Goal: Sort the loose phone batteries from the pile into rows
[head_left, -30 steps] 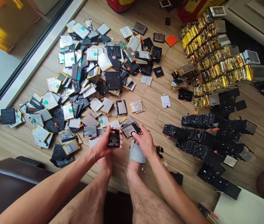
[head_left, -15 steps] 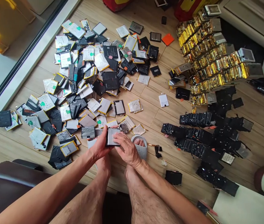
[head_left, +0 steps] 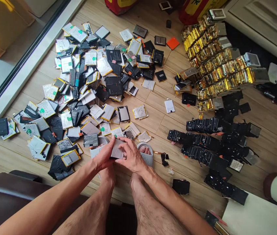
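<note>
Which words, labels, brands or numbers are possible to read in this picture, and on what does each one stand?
No word or number can be read with certainty.
The grey flat battery between the left hand and right hand: no readable text.
The white labels on the phone batteries in the pile: too small to read.
The yellow marks on the red bag: too blurred and cut off to read.

A home, wood-plank floor (head_left: 153, 120), glass door (head_left: 1, 75), leather sofa (head_left: 11, 192)
</note>
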The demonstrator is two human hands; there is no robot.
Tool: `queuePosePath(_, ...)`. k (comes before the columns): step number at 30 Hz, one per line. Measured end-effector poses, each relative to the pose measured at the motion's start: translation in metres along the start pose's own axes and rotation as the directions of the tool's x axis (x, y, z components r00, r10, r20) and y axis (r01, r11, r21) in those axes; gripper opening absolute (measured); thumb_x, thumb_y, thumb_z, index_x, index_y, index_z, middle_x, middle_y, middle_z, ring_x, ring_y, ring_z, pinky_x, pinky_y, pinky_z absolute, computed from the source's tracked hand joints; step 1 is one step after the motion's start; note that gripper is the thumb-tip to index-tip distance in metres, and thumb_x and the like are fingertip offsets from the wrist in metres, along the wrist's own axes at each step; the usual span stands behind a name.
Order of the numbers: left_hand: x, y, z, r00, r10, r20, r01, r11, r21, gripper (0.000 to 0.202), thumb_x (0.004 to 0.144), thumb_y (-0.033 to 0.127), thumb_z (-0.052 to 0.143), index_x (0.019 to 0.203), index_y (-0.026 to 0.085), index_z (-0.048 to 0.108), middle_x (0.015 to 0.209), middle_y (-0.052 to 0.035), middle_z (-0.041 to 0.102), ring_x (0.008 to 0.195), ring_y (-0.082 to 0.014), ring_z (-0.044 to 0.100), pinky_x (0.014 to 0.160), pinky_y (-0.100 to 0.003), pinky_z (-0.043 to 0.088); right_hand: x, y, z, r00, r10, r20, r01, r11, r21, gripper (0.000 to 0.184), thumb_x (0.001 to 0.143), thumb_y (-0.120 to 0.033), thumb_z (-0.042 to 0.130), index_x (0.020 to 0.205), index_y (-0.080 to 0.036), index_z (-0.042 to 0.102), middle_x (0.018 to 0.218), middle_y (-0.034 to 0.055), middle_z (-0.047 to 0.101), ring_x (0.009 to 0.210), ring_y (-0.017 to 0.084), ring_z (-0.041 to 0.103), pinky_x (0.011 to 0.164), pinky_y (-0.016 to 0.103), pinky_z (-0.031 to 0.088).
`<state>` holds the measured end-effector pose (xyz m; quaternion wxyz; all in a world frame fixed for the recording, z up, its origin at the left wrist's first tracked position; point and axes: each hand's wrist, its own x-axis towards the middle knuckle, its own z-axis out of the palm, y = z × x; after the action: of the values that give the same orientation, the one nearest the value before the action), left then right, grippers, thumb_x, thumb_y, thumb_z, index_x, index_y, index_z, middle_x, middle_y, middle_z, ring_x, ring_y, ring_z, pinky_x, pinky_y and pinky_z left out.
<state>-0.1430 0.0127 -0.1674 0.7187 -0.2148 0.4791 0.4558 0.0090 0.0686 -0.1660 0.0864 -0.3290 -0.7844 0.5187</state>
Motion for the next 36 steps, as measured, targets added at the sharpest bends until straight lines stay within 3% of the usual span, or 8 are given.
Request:
queuePosePath(5,0.000,-0.002,0.003,0.999,0.023,-0.032,-0.021,0.999,0.038,0.048,0.091,0.062,0.065,0.111,0.019,0.071,0.086,-0.0096,0.078,0.077,-0.0260,0.076,0.065,-0.032,0.059,-0.003,0.002,-0.005,1.000,0.009,0.008,-0.009,0.996,0.086,0.057,0.069,-0.019,0.085,0.118,-0.025,0.057,0.151,0.0123,0.046,0.139,0.029,0.049,0.110,0.045,0.048)
queuePosePath(10,0.002,0.003,0.001,0.989,0.122,-0.085,-0.121,0.993,0.016,0.034,0.089,0.047,0.074,0.102,0.016,0.072,0.088,-0.0070,0.078,0.073,-0.0193,0.073,0.067,-0.027,0.058,-0.005,0.012,-0.010,0.999,0.021,-0.032,-0.017,0.991,0.130,0.055,0.073,-0.016,0.077,0.122,-0.025,0.057,0.149,0.0115,0.049,0.140,0.027,0.050,0.115,0.046,0.045)
queuePosePath(16,0.001,0.004,-0.005,0.982,0.162,0.098,-0.173,0.978,0.116,0.056,0.069,0.017,0.089,0.121,0.018,0.069,0.098,-0.0066,0.076,0.074,-0.0191,0.071,0.069,-0.032,0.060,-0.010,0.031,-0.023,0.992,0.121,-0.030,-0.118,0.990,0.081,0.053,0.075,-0.018,0.080,0.123,-0.025,0.062,0.155,0.0115,0.045,0.143,0.027,0.047,0.109,0.043,0.051)
queuePosePath(20,0.000,0.002,-0.005,0.973,0.211,0.090,-0.222,0.966,0.134,0.058,0.064,0.014,0.088,0.119,0.017,0.068,0.101,-0.0076,0.075,0.076,-0.0186,0.070,0.071,-0.032,0.058,-0.008,0.033,-0.028,0.990,0.128,-0.063,-0.113,0.973,0.203,0.062,0.071,-0.018,0.082,0.129,-0.028,0.063,0.157,0.0095,0.044,0.146,0.027,0.044,0.116,0.044,0.046)
queuePosePath(24,0.002,0.000,-0.005,0.968,0.234,0.091,-0.247,0.955,0.167,0.056,0.064,0.012,0.085,0.117,0.017,0.069,0.099,-0.0065,0.076,0.076,-0.0170,0.069,0.072,-0.029,0.055,-0.003,0.036,-0.015,0.919,0.357,-0.168,-0.222,0.819,0.528,0.061,0.076,-0.025,0.076,0.134,-0.027,0.060,0.156,0.0104,0.048,0.136,0.026,0.056,0.106,0.041,0.053)
queuePosePath(27,0.004,-0.002,-0.005,0.958,0.270,0.095,-0.284,0.938,0.200,0.058,0.064,0.011,0.084,0.120,0.017,0.068,0.102,-0.0061,0.075,0.081,-0.0167,0.069,0.078,-0.029,0.054,-0.003,0.039,-0.002,0.832,0.543,-0.116,-0.334,0.655,0.678,0.051,0.079,-0.038,0.075,0.127,-0.024,0.064,0.128,0.0099,0.070,0.111,0.026,0.069,0.090,0.038,0.058)
queuePosePath(31,0.003,-0.001,-0.002,0.955,0.286,0.083,-0.298,0.924,0.241,0.057,0.067,0.020,0.088,0.120,0.017,0.067,0.102,-0.0066,0.075,0.083,-0.0175,0.069,0.082,-0.031,0.053,-0.008,0.038,0.007,0.798,0.601,-0.031,-0.432,0.608,0.666,0.040,0.082,-0.056,0.073,0.105,-0.022,0.074,0.085,0.0036,0.076,0.084,0.023,0.068,0.076,0.034,0.056)
queuePosePath(36,-0.003,0.002,0.003,0.962,0.264,0.068,-0.273,0.933,0.234,0.061,0.061,0.024,0.094,0.114,0.018,0.064,0.097,-0.0045,0.074,0.079,-0.0180,0.069,0.079,-0.032,0.054,-0.009,0.031,0.005,0.784,0.621,0.006,-0.425,0.529,0.734,0.048,0.077,-0.065,0.075,0.101,-0.022,0.076,0.079,0.0031,0.074,0.076,0.022,0.065,0.068,0.032,0.052)
